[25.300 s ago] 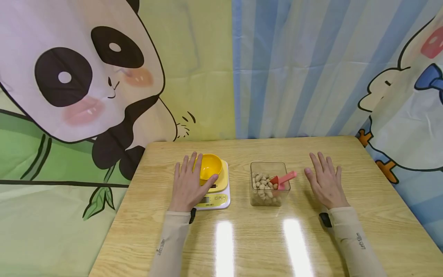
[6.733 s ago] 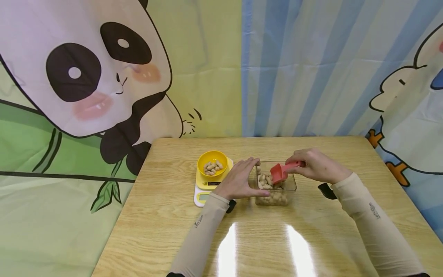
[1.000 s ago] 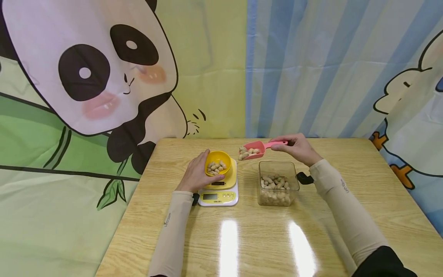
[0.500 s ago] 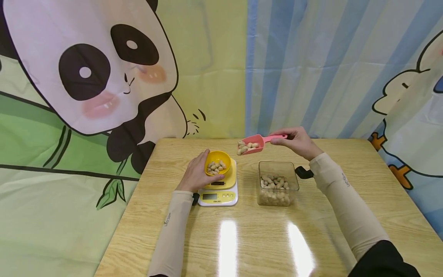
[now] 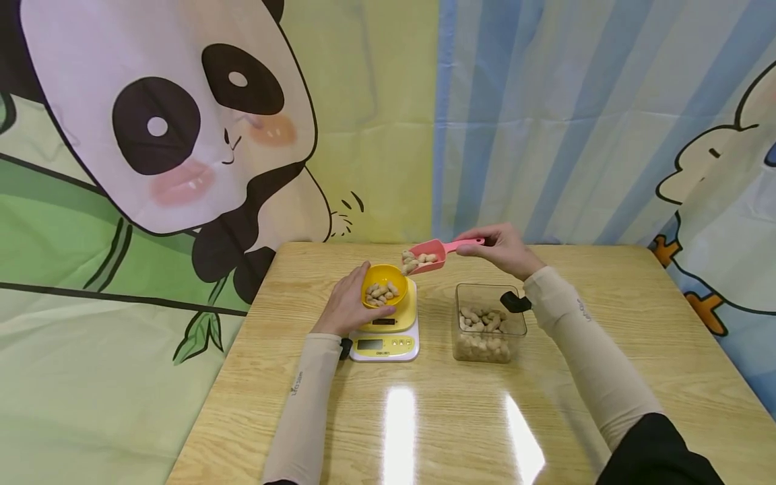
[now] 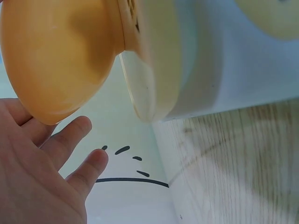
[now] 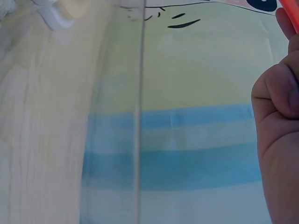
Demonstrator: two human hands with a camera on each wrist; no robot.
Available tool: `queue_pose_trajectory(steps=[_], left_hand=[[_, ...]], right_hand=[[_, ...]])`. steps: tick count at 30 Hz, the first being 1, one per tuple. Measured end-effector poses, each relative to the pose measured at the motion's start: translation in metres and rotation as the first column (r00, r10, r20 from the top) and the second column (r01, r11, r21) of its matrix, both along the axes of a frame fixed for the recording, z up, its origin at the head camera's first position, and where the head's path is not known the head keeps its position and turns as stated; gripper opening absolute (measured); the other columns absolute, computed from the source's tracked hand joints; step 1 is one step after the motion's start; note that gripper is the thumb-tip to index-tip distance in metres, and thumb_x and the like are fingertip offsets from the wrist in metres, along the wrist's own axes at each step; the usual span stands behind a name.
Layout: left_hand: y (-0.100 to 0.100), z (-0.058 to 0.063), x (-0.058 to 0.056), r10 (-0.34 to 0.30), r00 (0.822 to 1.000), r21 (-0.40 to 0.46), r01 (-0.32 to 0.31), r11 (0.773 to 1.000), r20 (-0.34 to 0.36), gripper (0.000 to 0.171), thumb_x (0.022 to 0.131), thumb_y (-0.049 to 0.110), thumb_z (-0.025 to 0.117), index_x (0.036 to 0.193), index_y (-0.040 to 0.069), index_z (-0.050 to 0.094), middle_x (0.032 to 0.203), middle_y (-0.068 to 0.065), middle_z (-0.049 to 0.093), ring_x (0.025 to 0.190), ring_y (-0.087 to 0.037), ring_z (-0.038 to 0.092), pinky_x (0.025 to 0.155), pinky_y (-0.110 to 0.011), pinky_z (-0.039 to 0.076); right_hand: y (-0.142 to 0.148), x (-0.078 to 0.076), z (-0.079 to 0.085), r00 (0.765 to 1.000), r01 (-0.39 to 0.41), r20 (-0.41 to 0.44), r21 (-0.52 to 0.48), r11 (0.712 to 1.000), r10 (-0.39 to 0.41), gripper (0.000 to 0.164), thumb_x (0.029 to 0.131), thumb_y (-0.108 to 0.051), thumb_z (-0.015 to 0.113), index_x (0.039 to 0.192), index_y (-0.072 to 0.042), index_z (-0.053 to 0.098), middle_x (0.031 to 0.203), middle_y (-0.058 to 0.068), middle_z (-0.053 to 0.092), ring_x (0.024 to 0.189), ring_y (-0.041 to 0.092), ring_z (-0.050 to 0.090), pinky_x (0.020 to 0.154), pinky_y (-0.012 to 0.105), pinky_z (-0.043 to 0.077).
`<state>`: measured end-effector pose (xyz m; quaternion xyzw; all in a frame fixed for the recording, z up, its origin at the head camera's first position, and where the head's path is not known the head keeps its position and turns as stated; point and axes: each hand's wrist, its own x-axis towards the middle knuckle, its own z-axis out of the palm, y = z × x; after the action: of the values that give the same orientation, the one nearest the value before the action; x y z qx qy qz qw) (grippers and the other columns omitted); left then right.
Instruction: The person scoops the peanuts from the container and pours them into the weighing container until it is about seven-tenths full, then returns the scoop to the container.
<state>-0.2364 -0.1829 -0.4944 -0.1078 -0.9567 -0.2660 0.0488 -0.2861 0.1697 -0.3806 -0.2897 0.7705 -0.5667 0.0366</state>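
Observation:
In the head view my right hand pinches the handle of a pink scoop loaded with peanuts. The scoop's lip overlaps the right rim of a small yellow bowl, which has several peanuts inside. My left hand steadies that bowl from the left, thumb on the near side and index finger at the far rim. In the left wrist view other fingers lie under the orange-looking bowl. The bowl stands on a yellow and white kitchen scale. Only the scoop's edge shows in the right wrist view.
A clear square container of peanuts stands right of the scale, with the right wrist's black camera over its far right corner. Behind the wooden table hangs a cartoon-printed curtain.
Over the last second my right hand has carried the loaded scoop left, from above the gap beside the container to the bowl's rim. My left hand stays at the bowl.

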Motion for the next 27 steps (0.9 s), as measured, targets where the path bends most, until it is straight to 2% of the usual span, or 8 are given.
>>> queue_pose_trajectory(steps=[4,11,16,20,27], left_hand=[[0.001,0.000,0.000,0.008,1.000,0.005,-0.008,1.000,0.004,0.123,0.069,0.079,0.073,0.164,0.021,0.019,0.164,-0.005,0.030,0.145,-0.036,0.034,0.117,-0.059,0.028],[0.004,0.002,0.001,0.005,1.000,0.026,-0.006,1.000,0.014,0.120,0.072,0.073,0.077,0.163,0.019,0.021,0.165,-0.006,0.029,0.146,-0.036,0.033,0.117,-0.059,0.028],[0.004,0.002,0.001,0.012,1.000,0.026,-0.012,1.000,0.014,0.120,0.071,0.072,0.078,0.163,0.018,0.022,0.165,-0.006,0.029,0.146,-0.037,0.033,0.116,-0.060,0.029],[0.004,0.002,0.001,0.019,1.000,0.034,-0.019,0.999,0.012,0.120,0.071,0.071,0.078,0.163,0.018,0.022,0.165,-0.007,0.029,0.146,-0.038,0.033,0.116,-0.062,0.028],[0.003,0.000,0.001,0.021,0.999,0.031,-0.021,0.999,0.026,0.122,0.071,0.072,0.079,0.164,0.021,0.019,0.165,-0.006,0.028,0.146,-0.037,0.033,0.117,-0.061,0.029]], right_hand=[[-0.004,-0.013,-0.015,1.000,-0.015,0.009,0.025,1.000,0.015,0.023,0.092,-0.013,0.077,0.114,-0.004,0.077,0.088,0.009,0.072,0.060,0.013,0.043,0.055,0.024,0.038],[-0.011,-0.018,-0.027,0.999,-0.040,0.011,0.078,0.996,0.039,0.021,0.092,-0.021,0.077,0.111,-0.012,0.079,0.095,0.010,0.073,0.059,0.016,0.045,0.053,0.026,0.039],[-0.017,-0.020,-0.030,0.998,-0.062,0.006,0.151,0.987,0.061,0.023,0.092,-0.032,0.078,0.110,-0.018,0.079,0.080,0.009,0.069,0.053,0.017,0.038,0.049,0.027,0.034],[-0.021,-0.023,-0.030,0.997,-0.068,-0.018,0.198,0.978,0.073,0.024,0.092,-0.033,0.077,0.110,-0.018,0.079,0.068,0.009,0.062,0.052,0.016,0.036,0.047,0.028,0.032],[-0.026,-0.024,-0.030,0.995,-0.084,-0.023,0.245,0.966,0.092,0.023,0.091,-0.029,0.078,0.109,-0.015,0.080,0.075,0.005,0.070,0.053,0.014,0.039,0.048,0.026,0.033]])
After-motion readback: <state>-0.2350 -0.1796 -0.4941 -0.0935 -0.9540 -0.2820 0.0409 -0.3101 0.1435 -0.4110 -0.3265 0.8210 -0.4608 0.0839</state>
